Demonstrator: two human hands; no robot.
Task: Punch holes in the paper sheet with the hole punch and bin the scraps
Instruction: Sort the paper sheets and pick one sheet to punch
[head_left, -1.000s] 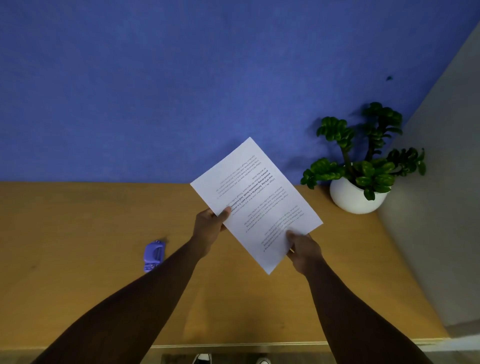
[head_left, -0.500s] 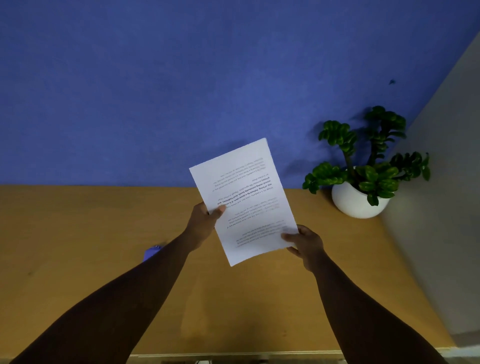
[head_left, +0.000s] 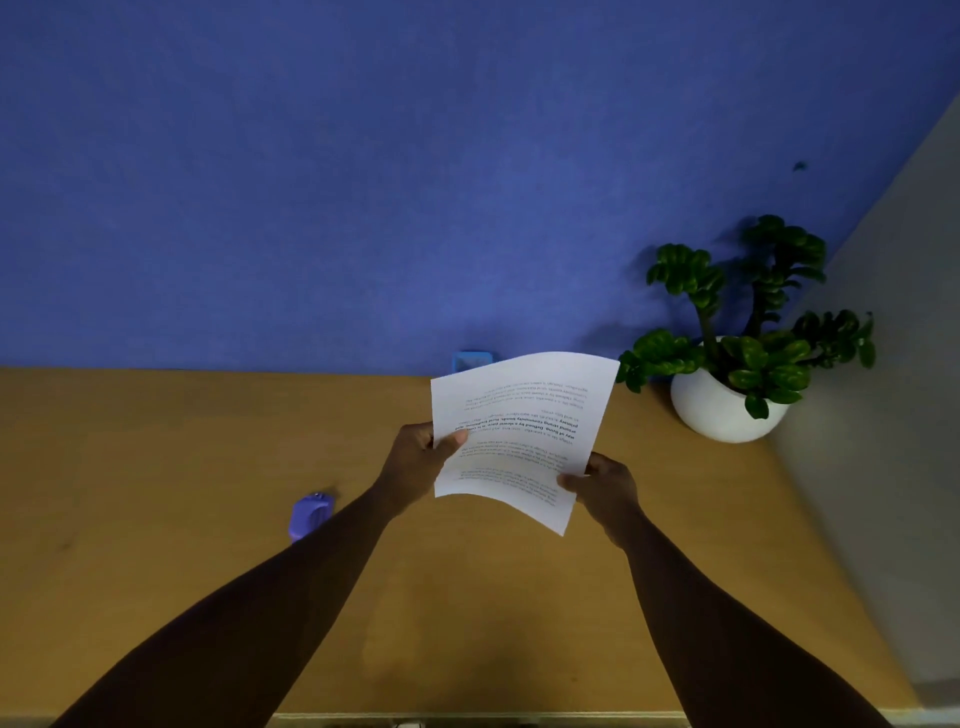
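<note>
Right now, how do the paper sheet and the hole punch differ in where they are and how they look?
The paper sheet is held up off the desk between the left hand and right hand; the hole punch lies untouched on the desk. The sheet is white, printed and curved; the punch is small, purple and partly hidden behind the left forearm. Both are within the person's reach.

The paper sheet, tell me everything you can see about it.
The paper sheet is a single white page with lines of printed text running upside down to the camera, some in bold. It is held in the air above the wooden desk, bowed so its far edge curves. The left hand pinches its left edge, thumb on top; the right hand grips its near right corner. No punched holes are visible.
</note>
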